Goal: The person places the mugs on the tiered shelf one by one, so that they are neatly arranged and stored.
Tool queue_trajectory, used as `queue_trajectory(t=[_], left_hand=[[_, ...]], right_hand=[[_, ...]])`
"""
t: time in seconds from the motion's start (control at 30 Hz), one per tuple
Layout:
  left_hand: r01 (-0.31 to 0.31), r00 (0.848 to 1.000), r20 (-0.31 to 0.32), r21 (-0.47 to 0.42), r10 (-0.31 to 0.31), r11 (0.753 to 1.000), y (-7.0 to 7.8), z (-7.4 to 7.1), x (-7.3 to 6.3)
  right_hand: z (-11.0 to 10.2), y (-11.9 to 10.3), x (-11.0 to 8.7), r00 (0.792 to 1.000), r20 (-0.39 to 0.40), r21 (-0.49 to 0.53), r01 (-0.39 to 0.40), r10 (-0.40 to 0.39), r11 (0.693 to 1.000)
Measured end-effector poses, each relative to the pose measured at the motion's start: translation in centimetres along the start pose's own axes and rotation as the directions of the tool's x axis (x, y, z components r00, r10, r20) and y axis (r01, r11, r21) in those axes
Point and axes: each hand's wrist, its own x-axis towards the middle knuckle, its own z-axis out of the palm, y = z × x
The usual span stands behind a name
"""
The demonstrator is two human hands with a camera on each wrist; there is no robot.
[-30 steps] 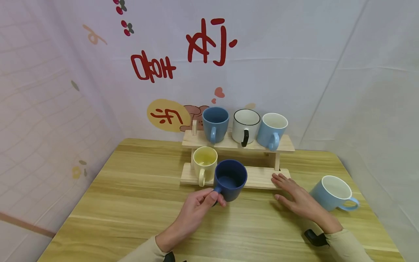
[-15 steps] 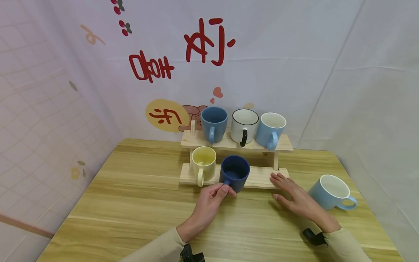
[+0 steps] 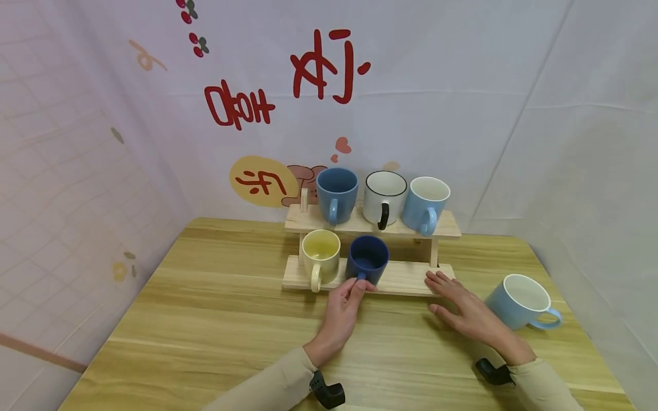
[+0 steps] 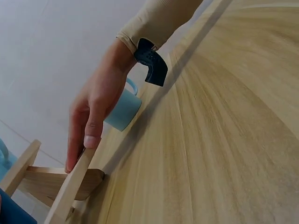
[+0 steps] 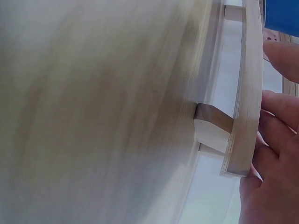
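In the head view my left hand (image 3: 341,314) pinches the handle of a dark blue mug (image 3: 369,257). The mug is upright at the lower tier of a two-tier wooden rack (image 3: 413,278), just right of a pale yellow mug (image 3: 321,257). My right hand (image 3: 469,313) rests with extended fingers on the right end of that tier. In the left wrist view the right hand (image 4: 96,107) touches the tier's edge, thumb on the near side. The right wrist view shows fingers (image 5: 275,135) against the board; part of a blue mug (image 5: 282,16) shows at the top.
On the upper tier stand a blue mug (image 3: 336,197), a white mug with a black handle (image 3: 384,197) and a light blue mug (image 3: 425,205). Another light blue mug (image 3: 519,302) lies tilted on the wooden table (image 3: 231,331), right of my right hand. White printed cloth (image 3: 437,68) hangs behind.
My left hand has moved forward and slightly right, carrying the dark blue mug from in front of the rack to its lower tier. The right hand has stayed in place.
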Motion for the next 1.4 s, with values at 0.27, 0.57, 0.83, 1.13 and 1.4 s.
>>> queue_trajectory(t=[0.27,0.57,0.83,1.13,1.4], left_hand=[[0.062,0.997,-0.042,-0.012,-0.063,0.998,-1.0,0.6,0.5],[0.059,0.998,-0.026,-0.001,-0.059,0.998,-0.9,0.5,1.1],[0.044,0.994,0.091,0.156,-0.059,0.987,-0.3,-0.9,1.4],[-0.075,0.975,0.222,0.443,-0.029,0.893,1.0,-3.7,-0.6],[-0.024,0.959,0.277,0.314,-0.068,0.949,1.6,-5.3,-1.3]], right_hand=[[0.1,0.1,0.0,1.0,0.006,0.014,-0.004,0.003,1.0],[0.0,0.0,0.1,1.0,-0.003,0.0,0.003,-0.003,1.0],[0.1,-0.2,-0.1,1.0,-0.013,-0.006,0.006,-0.007,1.0],[0.1,-0.4,-0.1,1.0,-0.016,-0.009,0.012,-0.012,1.0],[0.1,-0.3,-0.1,1.0,-0.019,-0.007,0.014,-0.014,1.0]])
